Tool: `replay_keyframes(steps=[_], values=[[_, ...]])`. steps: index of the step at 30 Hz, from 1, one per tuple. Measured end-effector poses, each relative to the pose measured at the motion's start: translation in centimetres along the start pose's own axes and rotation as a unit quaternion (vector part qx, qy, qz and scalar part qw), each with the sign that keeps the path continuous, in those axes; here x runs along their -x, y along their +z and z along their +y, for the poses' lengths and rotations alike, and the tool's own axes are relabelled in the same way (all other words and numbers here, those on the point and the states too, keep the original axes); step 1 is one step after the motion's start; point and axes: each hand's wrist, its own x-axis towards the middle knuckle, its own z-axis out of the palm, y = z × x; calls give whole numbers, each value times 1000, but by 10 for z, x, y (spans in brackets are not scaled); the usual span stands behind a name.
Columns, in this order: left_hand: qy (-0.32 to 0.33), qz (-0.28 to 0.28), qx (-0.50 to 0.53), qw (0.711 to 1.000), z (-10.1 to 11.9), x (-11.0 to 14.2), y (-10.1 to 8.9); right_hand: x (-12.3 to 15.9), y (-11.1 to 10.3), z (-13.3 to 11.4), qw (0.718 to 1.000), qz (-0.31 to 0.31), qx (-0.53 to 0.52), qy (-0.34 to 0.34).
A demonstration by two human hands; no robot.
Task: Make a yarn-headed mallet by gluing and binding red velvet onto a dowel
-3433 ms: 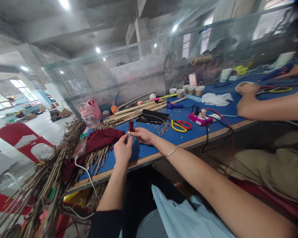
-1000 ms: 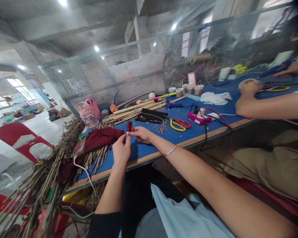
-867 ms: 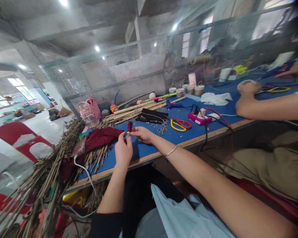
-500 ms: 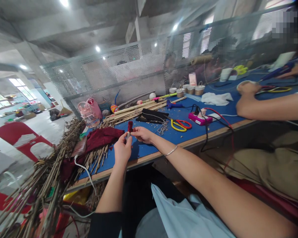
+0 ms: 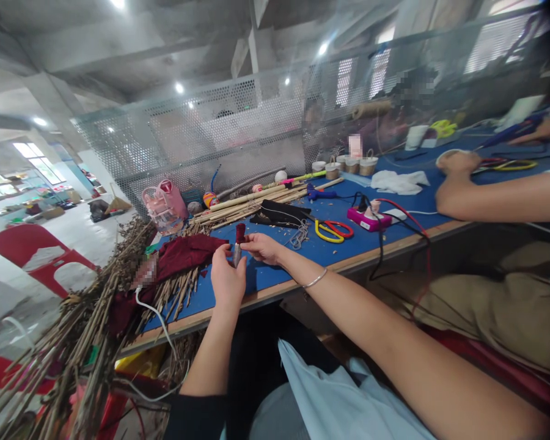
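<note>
A short grey-brown stick (image 5: pixel 237 255) stands upright before me, its top wrapped in dark red cloth (image 5: pixel 241 232). My right hand (image 5: pixel 263 249) pinches it just below the cloth, coming from the right. My left hand (image 5: pixel 228 278) is around the lower part, thumb and forefinger spread apart with the stick between them; whether the palm touches it is hidden. Left of the hands, a larger dark red cloth (image 5: pixel 181 260) lies over a bundle of dry stems (image 5: pixel 176 299). Scissors with yellow and red handles (image 5: pixel 332 231) rest to the right.
The blue tabletop (image 5: pixel 275 278) carries pale sticks (image 5: pixel 242 208), a black cloth (image 5: pixel 279 214), a blue glue gun (image 5: pixel 321 194) and a magenta power strip (image 5: pixel 369 219) with trailing cords. Dry branches (image 5: pixel 87 311) overhang the left edge. A co-worker's arm (image 5: pixel 499 194) reaches in from the right.
The fingers of my left hand have spread from their pinch on the stick, showing more of its length. My right hand keeps its hold in nearly the same place.
</note>
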Motion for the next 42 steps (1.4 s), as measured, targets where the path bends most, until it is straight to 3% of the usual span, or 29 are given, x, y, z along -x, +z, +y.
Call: replay_keyframes(steps=[10, 20, 31, 42], values=[[-17, -64, 34, 997, -17, -11, 1, -1, -1, 2, 1000, 12, 11, 12], [64, -11, -22, 998, -7, -5, 3, -1, -1, 2, 1000, 6, -5, 18], [60, -20, -16, 998, -6, -8, 2, 5, -2, -3, 991, -98, -48, 81], [11, -7, 9, 1000, -4, -6, -2, 5, -3, -3, 995, -73, -60, 30]])
